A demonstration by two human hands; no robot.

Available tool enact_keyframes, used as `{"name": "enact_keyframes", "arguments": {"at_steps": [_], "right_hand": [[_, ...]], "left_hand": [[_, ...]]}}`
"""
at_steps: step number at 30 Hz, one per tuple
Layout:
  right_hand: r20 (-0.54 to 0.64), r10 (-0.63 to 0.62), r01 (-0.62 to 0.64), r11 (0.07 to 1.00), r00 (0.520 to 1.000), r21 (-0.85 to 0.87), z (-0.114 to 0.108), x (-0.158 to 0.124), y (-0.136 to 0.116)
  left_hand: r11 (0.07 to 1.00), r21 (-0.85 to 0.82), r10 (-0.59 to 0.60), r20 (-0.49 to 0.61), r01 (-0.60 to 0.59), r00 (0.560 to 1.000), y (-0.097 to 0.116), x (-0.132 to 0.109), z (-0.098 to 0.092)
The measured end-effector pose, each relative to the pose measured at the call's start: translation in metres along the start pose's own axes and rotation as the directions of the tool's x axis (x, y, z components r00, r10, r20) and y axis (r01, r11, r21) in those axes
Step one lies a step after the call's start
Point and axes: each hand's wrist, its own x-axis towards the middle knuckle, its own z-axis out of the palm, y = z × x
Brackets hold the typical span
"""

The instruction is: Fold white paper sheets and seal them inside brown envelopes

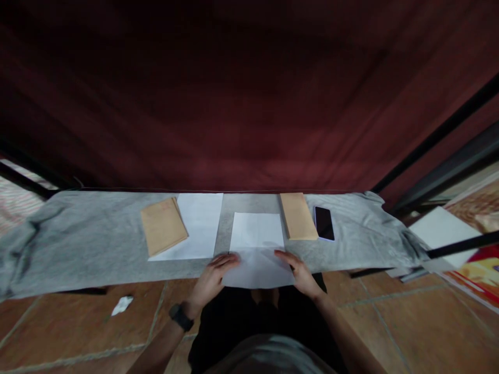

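Observation:
A white sheet of paper [257, 259] lies in front of me, its far part on the grey cloth and its near part hanging past the table's front edge, with a crease across it. My left hand [216, 272] grips its left side, thumb on top and the other fingers partly hidden. At the right side, my right hand [301, 272] holds the sheet in the same way, its fingers partly out of sight. Just beyond that hand lies a stack of brown envelopes [298, 218]. To the left, more white paper [202, 223] rests partly beneath other brown envelopes [163, 226].
A grey cloth [97, 234] covers the narrow table. A dark-screened phone [324, 223] lies right of the envelopes. A dark red curtain [249, 104] hangs behind, with black metal bars [436, 135] at the sides. A crumpled white scrap [122, 305] is on the tiled floor.

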Motion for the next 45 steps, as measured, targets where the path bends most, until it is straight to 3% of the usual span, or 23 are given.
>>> {"name": "enact_keyframes", "arguments": {"at_steps": [5, 9, 13, 19, 26, 31, 39, 45], "right_hand": [[0.095, -0.124, 0.141, 0.968, 0.988, -0.206, -0.001, -0.009, 0.005], [0.086, -0.151, 0.17, 0.94, 0.985, -0.296, 0.003, -0.011, 0.006], [0.108, -0.173, 0.196, 0.945, 0.979, -0.263, 0.003, -0.012, 0.004], [0.036, -0.2, 0.203, 0.961, 0.979, -0.19, 0.002, -0.009, 0.005], [0.077, -0.167, 0.18, 0.956, 0.983, -0.23, 0.004, -0.005, 0.008], [0.042, -0.148, 0.153, 0.969, 0.988, -0.193, 0.0, 0.001, 0.011], [0.073, -0.16, 0.173, 0.951, 0.984, -0.254, 0.006, -0.003, 0.014], [-0.027, -0.182, 0.168, 0.949, 0.983, -0.268, 0.015, 0.013, 0.018]], "left_hand": [[0.995, 0.101, 0.023, -0.022, -0.021, 0.999, -0.007, -0.012, 0.01], [0.981, 0.186, 0.049, 0.039, -0.056, 0.998, -0.008, -0.013, 0.012], [0.989, 0.125, 0.075, 0.036, -0.079, 0.997, -0.007, -0.016, 0.005], [0.999, -0.005, 0.052, -0.13, -0.053, 0.99, -0.018, -0.02, 0.005], [0.998, 0.045, 0.052, -0.041, -0.051, 0.998, -0.025, -0.008, 0.006], [0.999, -0.046, 0.018, -0.113, -0.023, 0.993, -0.032, -0.001, 0.001], [0.983, 0.154, 0.098, 0.034, -0.102, 0.995, -0.029, -0.003, -0.005], [0.97, 0.23, 0.087, -0.009, -0.082, 0.996, -0.031, 0.006, -0.014]]}}
